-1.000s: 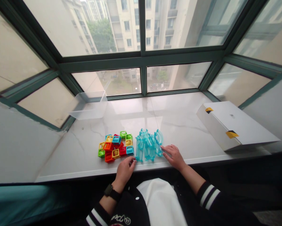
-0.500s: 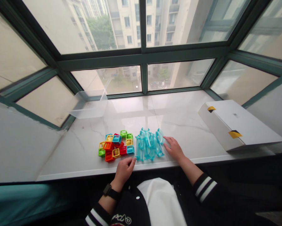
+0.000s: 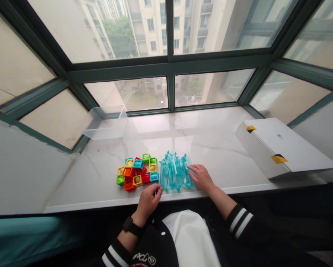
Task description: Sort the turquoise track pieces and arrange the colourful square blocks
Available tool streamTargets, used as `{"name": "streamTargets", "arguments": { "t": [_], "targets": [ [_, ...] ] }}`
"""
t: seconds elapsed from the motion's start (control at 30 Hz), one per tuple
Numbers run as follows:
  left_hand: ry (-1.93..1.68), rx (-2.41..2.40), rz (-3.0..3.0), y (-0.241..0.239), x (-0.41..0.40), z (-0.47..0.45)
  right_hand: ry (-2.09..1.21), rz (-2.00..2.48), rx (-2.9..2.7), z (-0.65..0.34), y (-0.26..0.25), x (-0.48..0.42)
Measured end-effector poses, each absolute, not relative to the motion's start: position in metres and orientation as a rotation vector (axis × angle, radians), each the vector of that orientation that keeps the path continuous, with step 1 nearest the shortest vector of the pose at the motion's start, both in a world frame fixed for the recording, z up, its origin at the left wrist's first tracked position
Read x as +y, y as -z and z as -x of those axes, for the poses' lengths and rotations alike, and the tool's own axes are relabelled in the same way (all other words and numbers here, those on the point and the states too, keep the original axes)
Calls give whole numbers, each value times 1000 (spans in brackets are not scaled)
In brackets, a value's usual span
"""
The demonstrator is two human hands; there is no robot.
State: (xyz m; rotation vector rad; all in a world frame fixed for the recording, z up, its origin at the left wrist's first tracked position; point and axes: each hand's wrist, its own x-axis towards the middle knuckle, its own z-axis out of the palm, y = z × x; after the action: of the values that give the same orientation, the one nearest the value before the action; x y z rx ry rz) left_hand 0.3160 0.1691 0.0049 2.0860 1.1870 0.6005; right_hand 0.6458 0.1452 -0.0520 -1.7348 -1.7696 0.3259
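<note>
Translucent blue plastic track-like pieces (image 3: 174, 172) lie bunched together near the front of the white sill. At their right side my right hand (image 3: 202, 177) reaches in with fingers stretched out, fingertips touching the rightmost piece. My left hand (image 3: 149, 199) rests at the front edge, its fingers curled in and nothing visible in them. Its thumb tip is close to the lower left corner of the blue pieces. Just beyond it sits a pile of small colourful plastic blocks (image 3: 137, 181) in red, orange, yellow, green and blue.
A clear plastic bin (image 3: 106, 133) stands at the back left of the marble-patterned sill (image 3: 211, 137). On the right lies a white box (image 3: 283, 148) with yellow-and-black tabs. Green-framed windows (image 3: 170, 68) close off the back and sides.
My right hand has moved slightly left, and the rightmost blue piece now sits closer against the others. My left hand has shifted slightly right and up.
</note>
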Motion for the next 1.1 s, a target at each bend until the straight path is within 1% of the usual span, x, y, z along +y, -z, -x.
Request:
{"name": "streamTargets", "arguments": {
  "t": [0.2, 0.33, 0.5, 0.67, 0.87, 1.0, 1.1],
  "targets": [
    [-603, 1196, -2072, -5, 169, -314, -440, 1700, -1609, -655, 43, 135],
    [-593, 1191, -2085, -4, 168, -313, -485, 1628, -1547, -649, 29, 124],
    [-577, 1180, -2111, -4, 167, -316, -633, 1595, -1694, -636, 13, 117],
    [-565, 1167, -2145, -10, 169, -323, -787, 1594, -1777, -636, 24, 114],
    [-611, 951, -2387, -24, 176, -373, -732, 1638, -1694, -631, 36, 112],
    [-515, 804, -2628, -27, 177, -414, -623, 1607, -1637, -626, 31, 111],
    [-459, 778, -2700, -22, 177, -430, -575, 1569, -1608, -625, 25, 109]
  ]
}}
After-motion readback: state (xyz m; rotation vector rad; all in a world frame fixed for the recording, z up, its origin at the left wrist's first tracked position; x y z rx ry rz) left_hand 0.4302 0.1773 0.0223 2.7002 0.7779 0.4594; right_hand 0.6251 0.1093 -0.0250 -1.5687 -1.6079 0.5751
